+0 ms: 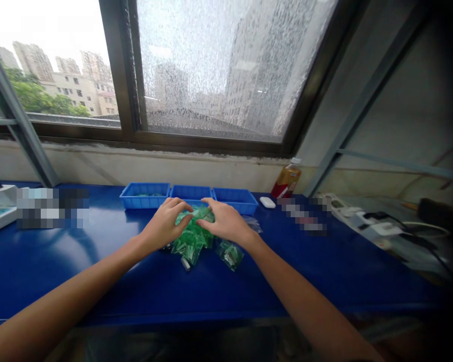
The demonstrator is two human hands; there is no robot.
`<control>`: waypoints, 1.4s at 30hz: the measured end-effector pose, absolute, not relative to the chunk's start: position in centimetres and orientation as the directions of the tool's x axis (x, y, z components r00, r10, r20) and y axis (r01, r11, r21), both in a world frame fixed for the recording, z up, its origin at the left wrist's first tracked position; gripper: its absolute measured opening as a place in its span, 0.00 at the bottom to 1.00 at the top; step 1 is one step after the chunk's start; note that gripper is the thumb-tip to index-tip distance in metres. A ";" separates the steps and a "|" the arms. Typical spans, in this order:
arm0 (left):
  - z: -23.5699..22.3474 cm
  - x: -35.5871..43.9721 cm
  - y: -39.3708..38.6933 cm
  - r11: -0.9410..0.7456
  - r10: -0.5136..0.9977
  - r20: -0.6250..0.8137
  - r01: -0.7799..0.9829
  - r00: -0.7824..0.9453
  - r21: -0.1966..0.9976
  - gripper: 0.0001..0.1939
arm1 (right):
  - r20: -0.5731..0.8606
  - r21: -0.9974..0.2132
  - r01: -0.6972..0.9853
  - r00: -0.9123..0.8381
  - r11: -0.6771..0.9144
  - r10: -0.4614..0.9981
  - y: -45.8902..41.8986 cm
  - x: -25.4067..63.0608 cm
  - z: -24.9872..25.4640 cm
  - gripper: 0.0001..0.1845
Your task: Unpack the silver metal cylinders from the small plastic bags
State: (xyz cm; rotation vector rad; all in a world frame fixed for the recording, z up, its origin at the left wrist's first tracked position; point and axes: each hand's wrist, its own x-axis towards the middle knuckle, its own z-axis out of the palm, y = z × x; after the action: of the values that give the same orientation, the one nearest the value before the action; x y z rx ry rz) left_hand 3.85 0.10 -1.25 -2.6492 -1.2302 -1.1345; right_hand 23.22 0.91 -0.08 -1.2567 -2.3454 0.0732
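A heap of green translucent plastic bags (192, 236) lies on the blue table in front of me, with small shiny metal-looking pieces showing inside. My left hand (169, 221) is at the heap's left side, its fingers curved and the thumb apart from them. From the other side, my right hand (228, 219) reaches to the heap's upper right, thumb and index finger also spread. Both hands are close to or touching the green plastic; no firm grip shows. Nearer my right wrist lies a separate small bag (231, 255) of similar pieces. One loose shiny piece (185, 263) sits at the heap's front edge.
Behind the heap stand three blue bins in a row: the left bin (145, 201) holds some greenish pieces, beside the middle bin (191, 191) and right bin (236, 203). A white case (267, 202) and a drink bottle (287, 180) are at right. Power strips (381, 229) lie farther right.
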 end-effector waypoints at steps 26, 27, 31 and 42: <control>-0.9 4.9 -1.3 -0.676 0.724 0.666 0.374 0.179 0.635 0.13 | 0.131 -0.964 -0.265 -0.556 -0.026 0.821 -0.4 20.9 0.5 0.18; -1.0 4.9 -1.2 -0.674 0.726 0.667 0.366 0.170 0.641 0.13 | 0.126 -0.961 -0.273 -0.543 -0.032 0.830 -0.5 20.7 0.4 0.17; -1.2 4.7 -1.1 -0.721 0.660 0.720 0.450 0.214 0.527 0.10 | 0.109 -0.968 -0.252 -0.476 -0.017 0.872 -0.7 20.3 0.3 0.17; -0.9 4.3 -1.1 -0.759 0.568 0.774 0.542 0.281 0.360 0.07 | 0.327 -0.944 -0.025 -0.222 0.330 0.919 -0.6 19.9 -0.4 0.08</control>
State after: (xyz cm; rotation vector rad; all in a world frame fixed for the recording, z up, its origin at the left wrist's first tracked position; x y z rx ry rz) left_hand 4.33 -1.13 -0.86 -2.5357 -1.0983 -1.5495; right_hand 19.92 -0.62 -0.41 -0.8484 -1.5209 1.1024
